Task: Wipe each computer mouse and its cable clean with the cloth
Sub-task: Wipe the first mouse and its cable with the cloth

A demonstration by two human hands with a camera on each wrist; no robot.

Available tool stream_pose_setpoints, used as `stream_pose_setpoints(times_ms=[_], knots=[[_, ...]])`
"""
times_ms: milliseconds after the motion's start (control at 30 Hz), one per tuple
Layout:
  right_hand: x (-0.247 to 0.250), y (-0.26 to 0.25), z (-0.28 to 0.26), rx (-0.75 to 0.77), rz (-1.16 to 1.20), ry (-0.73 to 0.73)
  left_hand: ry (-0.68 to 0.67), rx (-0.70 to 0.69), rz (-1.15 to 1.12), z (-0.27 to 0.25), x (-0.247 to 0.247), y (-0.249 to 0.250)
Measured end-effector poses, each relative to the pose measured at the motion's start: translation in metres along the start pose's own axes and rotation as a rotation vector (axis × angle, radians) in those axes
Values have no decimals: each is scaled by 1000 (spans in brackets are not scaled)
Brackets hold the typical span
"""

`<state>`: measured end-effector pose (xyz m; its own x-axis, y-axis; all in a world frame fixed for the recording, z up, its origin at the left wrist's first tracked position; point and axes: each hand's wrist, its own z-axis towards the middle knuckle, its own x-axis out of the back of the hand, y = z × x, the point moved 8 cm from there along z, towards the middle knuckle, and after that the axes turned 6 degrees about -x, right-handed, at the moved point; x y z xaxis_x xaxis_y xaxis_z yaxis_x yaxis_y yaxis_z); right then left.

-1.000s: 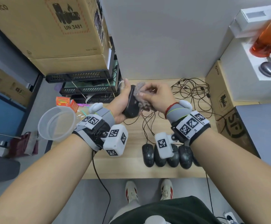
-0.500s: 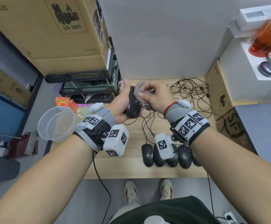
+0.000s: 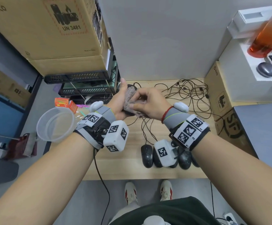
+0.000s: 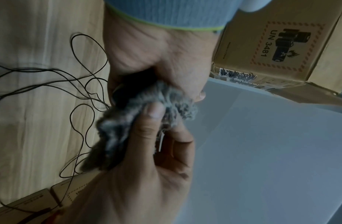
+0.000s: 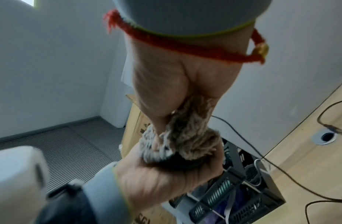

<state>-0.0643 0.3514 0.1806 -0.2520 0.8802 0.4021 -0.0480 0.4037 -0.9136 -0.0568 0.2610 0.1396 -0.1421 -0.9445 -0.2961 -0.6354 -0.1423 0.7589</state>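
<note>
Above the back of the wooden table, my left hand grips a black mouse in its palm. A fluffy grey cloth covers most of it. My right hand pinches the cloth and presses it on the mouse. In the left wrist view the mouse shows dark under the cloth. In the right wrist view the cloth sits on the mouse. Several other black mice lie in a row near the front edge, and their cables tangle behind.
A clear plastic bowl hangs off the table's left side. Cardboard boxes and black racks stand at the back left. More boxes sit at the right, below a white shelf with an orange bottle and a grey mouse.
My right hand has slid the cloth across the mouse toward my left palm, so the mouse is now mostly covered. Both hands stay in about the same place.
</note>
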Motion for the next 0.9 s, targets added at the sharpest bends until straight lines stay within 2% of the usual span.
stream_pose_setpoints(times_ms=[33, 100, 200, 267, 367, 433, 500, 600, 667, 767, 833, 900], knots=[[-8, -8, -5, 36, 15, -62, -29, 5, -15, -1, -2, 1], [-14, -12, -9, 96, -52, -86, -4, 23, -31, 3, 4, -1], [-10, 11, -4, 22, -85, -124, 127, -3, -11, 11, 21, 0], [-3, 25, -2, -28, -116, -106, 152, -20, -22, 14, 23, 0], [5, 26, -2, -45, -122, -46, 131, -23, -41, 13, 20, 2], [-1, 14, -3, -10, -38, -81, 143, -30, -10, 12, 20, 5], [-9, 1, -4, 32, -9, -108, 99, -7, 26, 8, 16, 4], [-7, 3, 0, -5, -1, -139, 74, -13, 16, 6, 14, 2], [4, 19, 3, -68, -57, -89, 60, -18, 26, 6, 14, 1], [28, 43, 10, -163, -62, 80, 48, -4, 102, 4, 14, -3], [31, 37, 13, -143, 31, 112, 58, -13, 150, 3, 12, -5], [23, 16, 12, -52, -5, 49, 3, -19, 182, 3, 5, -8]])
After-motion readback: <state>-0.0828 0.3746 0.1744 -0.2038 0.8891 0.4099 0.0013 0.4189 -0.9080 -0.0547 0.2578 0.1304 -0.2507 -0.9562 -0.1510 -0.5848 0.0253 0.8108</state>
